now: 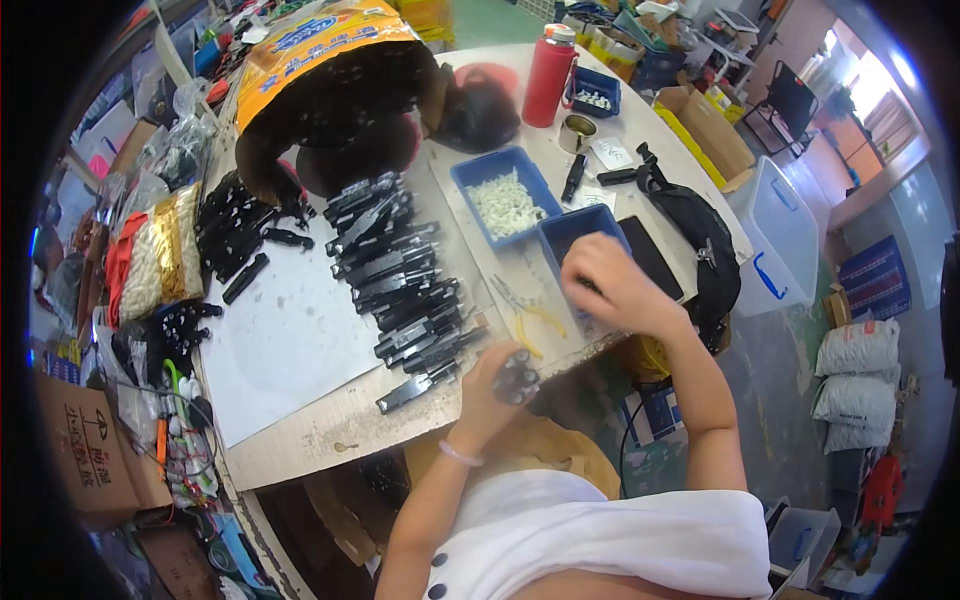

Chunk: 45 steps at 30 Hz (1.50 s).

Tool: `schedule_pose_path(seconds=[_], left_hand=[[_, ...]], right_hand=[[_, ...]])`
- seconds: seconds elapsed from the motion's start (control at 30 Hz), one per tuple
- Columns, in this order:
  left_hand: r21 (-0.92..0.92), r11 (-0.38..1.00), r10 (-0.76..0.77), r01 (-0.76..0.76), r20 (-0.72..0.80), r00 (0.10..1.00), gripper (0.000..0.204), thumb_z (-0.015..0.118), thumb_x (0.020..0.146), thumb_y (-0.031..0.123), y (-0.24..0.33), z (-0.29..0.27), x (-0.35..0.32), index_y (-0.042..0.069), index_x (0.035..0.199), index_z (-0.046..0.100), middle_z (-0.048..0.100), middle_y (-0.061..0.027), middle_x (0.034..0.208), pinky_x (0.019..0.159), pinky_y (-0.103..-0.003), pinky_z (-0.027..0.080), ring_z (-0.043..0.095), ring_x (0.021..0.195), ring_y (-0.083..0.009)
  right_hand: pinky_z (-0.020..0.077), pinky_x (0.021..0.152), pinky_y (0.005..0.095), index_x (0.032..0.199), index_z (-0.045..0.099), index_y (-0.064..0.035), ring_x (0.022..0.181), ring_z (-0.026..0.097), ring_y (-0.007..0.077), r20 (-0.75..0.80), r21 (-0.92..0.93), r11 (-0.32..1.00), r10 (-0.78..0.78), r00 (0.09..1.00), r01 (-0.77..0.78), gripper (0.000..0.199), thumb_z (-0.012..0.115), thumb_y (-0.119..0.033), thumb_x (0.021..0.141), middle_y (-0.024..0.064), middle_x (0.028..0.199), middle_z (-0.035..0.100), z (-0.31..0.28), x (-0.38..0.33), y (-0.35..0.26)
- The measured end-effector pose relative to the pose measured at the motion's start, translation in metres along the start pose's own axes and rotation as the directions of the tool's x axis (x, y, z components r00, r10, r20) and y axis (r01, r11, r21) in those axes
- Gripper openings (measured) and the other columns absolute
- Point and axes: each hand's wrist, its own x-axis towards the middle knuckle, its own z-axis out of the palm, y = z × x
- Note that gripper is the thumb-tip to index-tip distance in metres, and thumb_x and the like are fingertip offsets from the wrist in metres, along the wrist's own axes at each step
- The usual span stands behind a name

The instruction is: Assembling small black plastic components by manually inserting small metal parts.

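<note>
My left hand [482, 392] is at the table's front edge, closed around a bundle of black plastic parts [517, 378] whose round ends face up. My right hand [618, 284] is over the near side of a dark blue bin [558, 238], its fingers curled together; what they hold, if anything, is hidden. A second blue bin [463, 180] with small white plastic pieces [505, 205] stands just beyond. Between my hands lie pliers with yellow handles [540, 318]. Left of them, long black plastic parts [400, 285] are laid in an overlapping row.
An orange sack [310, 35] lies open at the back left, by a heap of black parts [228, 215]. A red bottle [549, 78] and a small tin [577, 133] stand at the far side. A black bag [700, 225] lies along the right edge, near a clear plastic box [785, 240].
</note>
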Motion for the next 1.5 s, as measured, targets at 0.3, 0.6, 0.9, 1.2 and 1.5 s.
schedule_pose_path(seconds=[0.3,0.6,0.9,1.2,1.5], left_hand=[[0.003,0.999,-0.036,0.036,-0.010,0.999,0.055,0.076,0.065,0.011,-0.002,-0.001,0.000,0.006,0.113,0.051,0.062,-0.0101,0.097,0.078,-0.030,0.047,0.061,0.085,-0.0217],[-0.011,0.997,-0.074,0.074,-0.022,0.997,0.064,0.077,0.059,0.007,0.000,0.000,-0.001,0.007,0.117,0.049,0.061,-0.0126,0.104,0.078,-0.033,0.049,0.061,0.090,-0.0264],[-0.006,0.999,-0.031,0.031,-0.006,0.999,0.066,0.078,0.054,0.001,0.004,-0.002,0.003,0.011,0.114,0.051,0.058,-0.0136,0.104,0.078,-0.036,0.050,0.060,0.093,-0.0320],[-0.007,0.999,-0.048,0.048,-0.001,0.999,0.067,0.078,0.053,0.001,-0.001,-0.001,0.000,0.011,0.114,0.051,0.058,-0.0138,0.109,0.082,-0.036,0.049,0.059,0.097,-0.0323],[-0.011,1.000,-0.011,0.011,0.010,1.000,0.070,0.079,0.051,0.000,-0.001,-0.002,0.000,0.011,0.114,0.051,0.058,-0.0131,0.106,0.080,-0.037,0.049,0.059,0.095,-0.0320]], right_hand=[[0.0314,0.098,0.0413,0.085,0.048,-0.0065,0.096,0.047,0.0251,0.231,-0.165,0.918,-0.320,0.919,0.362,0.013,0.057,-0.015,0.081,0.0085,0.087,0.047,0.003,0.021,-0.060],[0.0326,0.095,0.0330,0.072,0.062,-0.0093,0.095,0.049,0.0195,0.456,-0.537,0.647,-0.317,0.832,0.541,0.007,0.058,-0.015,0.069,0.0016,0.081,0.055,-0.009,0.033,-0.096],[0.0349,0.100,0.0410,0.096,0.060,-0.0066,0.102,0.051,0.0205,0.245,-0.243,0.904,-0.294,0.924,0.352,0.025,0.056,-0.011,0.072,0.0070,0.095,0.055,-0.008,0.008,-0.069],[0.0350,0.099,0.0407,0.091,0.060,-0.0097,0.104,0.051,0.0209,0.152,-0.135,0.931,-0.319,0.935,0.339,0.022,0.058,-0.009,0.069,0.0055,0.097,0.055,0.000,0.010,-0.061],[0.0356,0.095,0.0357,0.089,0.059,-0.0146,0.102,0.049,0.0194,0.132,-0.120,0.926,-0.342,0.930,0.358,0.020,0.055,-0.009,0.070,0.0018,0.094,0.052,0.002,0.013,-0.058]])
